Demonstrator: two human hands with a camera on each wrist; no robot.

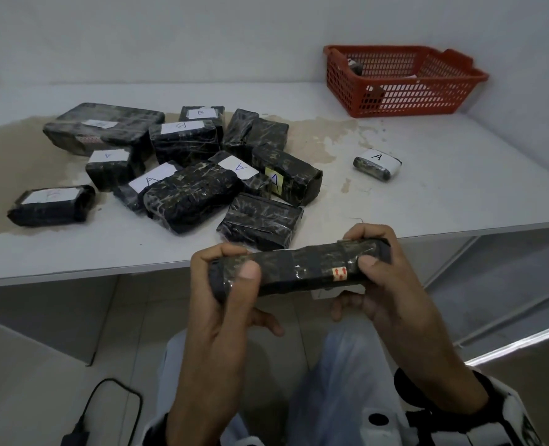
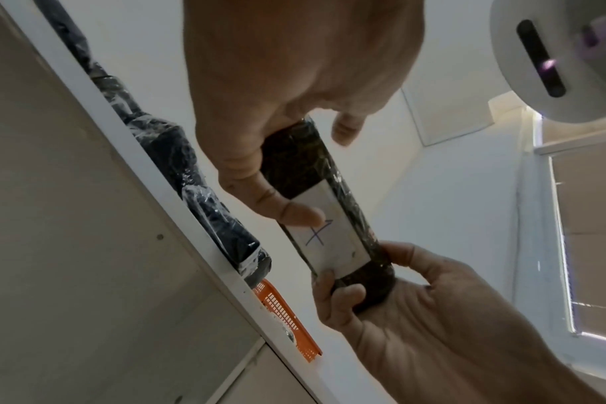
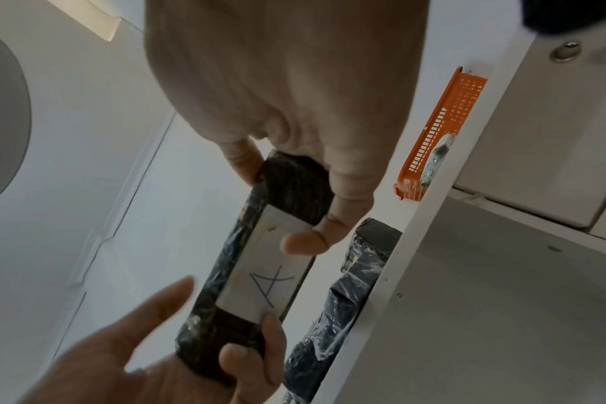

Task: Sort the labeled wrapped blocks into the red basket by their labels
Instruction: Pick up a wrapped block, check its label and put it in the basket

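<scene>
Just off the table's front edge I hold a long black wrapped block [image 1: 299, 268] level between both hands. My left hand [image 1: 236, 263] grips its left end, thumb on the near face. My right hand [image 1: 367, 249] grips the right end beside a small red-arrow sticker. Its white label [image 2: 326, 237] faces down and reads "A" [image 3: 270, 284] in the wrist views. The red basket [image 1: 405, 94] stands at the table's back right, with a dark wrapped thing inside.
Several black wrapped blocks [image 1: 186, 169], some marked A or B, lie heaped at the middle and left of the white table [image 1: 460, 194]. A small block marked A [image 1: 377, 164] lies alone to the right. A black cable and charger [image 1: 112, 403] lie on the floor.
</scene>
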